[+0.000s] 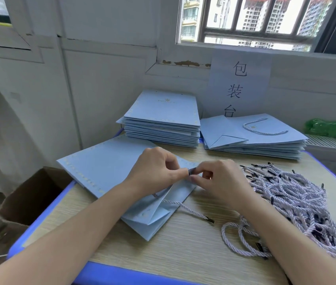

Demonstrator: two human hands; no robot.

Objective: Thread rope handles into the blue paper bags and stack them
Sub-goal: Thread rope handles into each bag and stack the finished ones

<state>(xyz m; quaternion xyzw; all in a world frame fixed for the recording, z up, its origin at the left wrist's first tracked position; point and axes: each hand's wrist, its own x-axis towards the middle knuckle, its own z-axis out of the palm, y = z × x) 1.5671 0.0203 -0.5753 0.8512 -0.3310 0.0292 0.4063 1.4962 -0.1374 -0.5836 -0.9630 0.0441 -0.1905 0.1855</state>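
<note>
A flat blue paper bag [105, 167] lies in the middle of the table, its top edge lifted between my hands. My left hand [154, 171] pinches the bag's top edge. My right hand [220, 182] pinches the dark tip of a rope handle [191, 211] at that same edge; the rope's other end trails out of the bag toward me. A pile of loose white-lilac ropes [290, 202] with black tips lies at the right. Behind stand two stacks: bags without handles [163, 120] and bags with handles [255, 136].
The wooden table has a blue rim [39, 221]. An open cardboard box [29, 200] sits left of the table. A paper sign [239, 83] hangs on the wall under the window. A green packet [331, 128] rests on the radiator ledge at right.
</note>
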